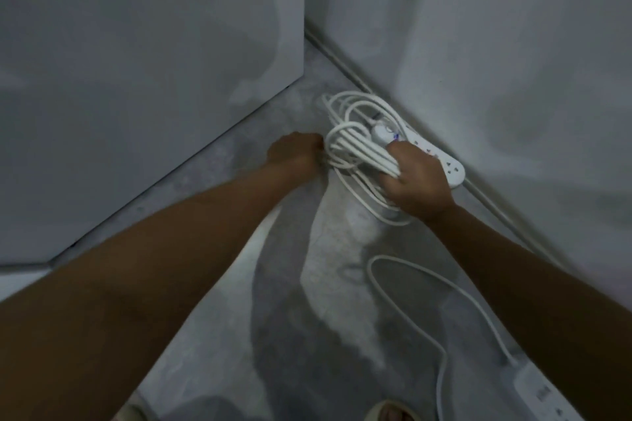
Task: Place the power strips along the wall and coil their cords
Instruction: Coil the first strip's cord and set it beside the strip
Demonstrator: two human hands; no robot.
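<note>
Head view: left hand [295, 154] and right hand [415, 178] both clutch the coiled cord [355, 150], and tbh a slack grip could spill loops onto the loose cord [427, 287] at 5 o'clock.

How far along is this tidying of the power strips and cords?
Done: one power strip lies against the wall. In hand: the coiled cord beside it is a bundle of loops, gripped by the right hand and the left hand. Left: the second power strip at the bottom edge has its loose cord sprawled uncoiled across the floor.
</note>
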